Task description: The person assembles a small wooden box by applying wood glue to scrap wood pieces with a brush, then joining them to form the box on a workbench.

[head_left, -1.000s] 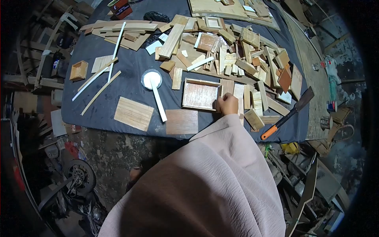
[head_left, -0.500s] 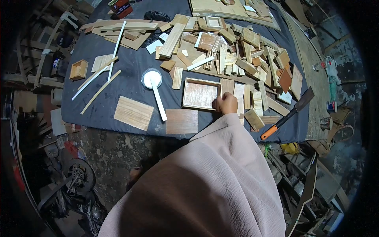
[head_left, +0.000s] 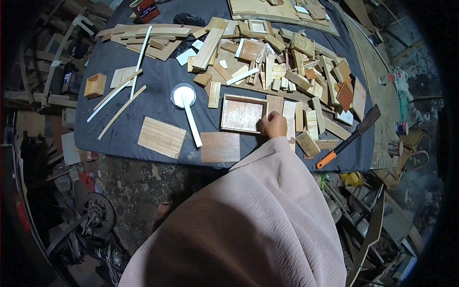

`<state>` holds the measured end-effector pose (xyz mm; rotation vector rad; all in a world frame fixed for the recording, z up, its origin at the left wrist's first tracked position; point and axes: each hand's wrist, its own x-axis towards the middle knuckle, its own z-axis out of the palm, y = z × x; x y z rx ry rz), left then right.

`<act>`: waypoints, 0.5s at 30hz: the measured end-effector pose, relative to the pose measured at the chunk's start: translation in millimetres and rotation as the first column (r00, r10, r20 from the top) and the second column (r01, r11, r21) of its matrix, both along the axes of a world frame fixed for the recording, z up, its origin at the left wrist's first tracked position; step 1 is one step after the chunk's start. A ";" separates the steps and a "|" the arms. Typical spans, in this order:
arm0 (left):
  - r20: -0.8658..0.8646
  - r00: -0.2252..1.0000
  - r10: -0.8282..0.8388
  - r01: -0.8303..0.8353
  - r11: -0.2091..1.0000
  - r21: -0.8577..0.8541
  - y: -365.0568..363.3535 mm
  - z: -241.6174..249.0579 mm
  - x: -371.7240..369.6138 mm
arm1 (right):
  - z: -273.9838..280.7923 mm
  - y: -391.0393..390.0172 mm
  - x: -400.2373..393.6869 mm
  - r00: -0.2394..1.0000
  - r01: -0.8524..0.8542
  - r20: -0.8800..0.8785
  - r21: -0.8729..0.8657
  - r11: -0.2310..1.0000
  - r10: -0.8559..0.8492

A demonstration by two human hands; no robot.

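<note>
— What does the head view show of the hands?

— Only the right hand [head_left: 275,125] is in sight, at the end of a wide pink sleeve [head_left: 253,215]. It is curled into a loose fist, its fingers pressed on the right rim of a shallow wooden tray [head_left: 243,114], at the near corner. Whether it pinches the rim or just leans on it, I cannot tell. The left hand is out of sight.

— And where does the tray lie?

— Flat on the dark cloth of the bench [head_left: 158,95], open side up, just left of the hand. Right of the hand stands a row of short slats [head_left: 306,122], side by side, the nearest touching the tray's far right corner.

— What else lies about it?

— Near the tray's front edge, left of the hand, is a brown panel [head_left: 220,147]; further left a paler panel [head_left: 161,137], tilted. Left of the tray is a round cup of white glue [head_left: 183,95] with a white stick [head_left: 192,125] slanting out towards the bench edge. Well right of the hand lies a blade with an orange handle [head_left: 326,160] — its handle pokes over the edge. Beyond the hand, a heap of wood offcuts [head_left: 277,62] covers the far bench. Far left sits a small wooden box [head_left: 95,85].
</note>
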<state>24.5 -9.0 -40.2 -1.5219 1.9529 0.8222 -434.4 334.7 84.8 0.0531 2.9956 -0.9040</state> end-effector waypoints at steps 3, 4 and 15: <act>-0.025 1.000 -0.009 0.008 0.999 -0.036 4.4 2.8 -1.8 | 1.6 -0.6 0.6 1.000 0.001 0.001 0.002 1.000 -0.001; 0.004 1.000 0.008 -0.007 0.998 -0.068 7.4 6.1 -4.9 | 2.4 -0.7 0.6 1.000 0.001 0.000 0.000 1.000 -0.001; 0.037 0.997 -0.064 0.063 0.997 0.045 -2.3 7.1 -0.6 | 12.8 -3.0 2.2 0.997 0.024 0.071 0.037 0.999 -0.027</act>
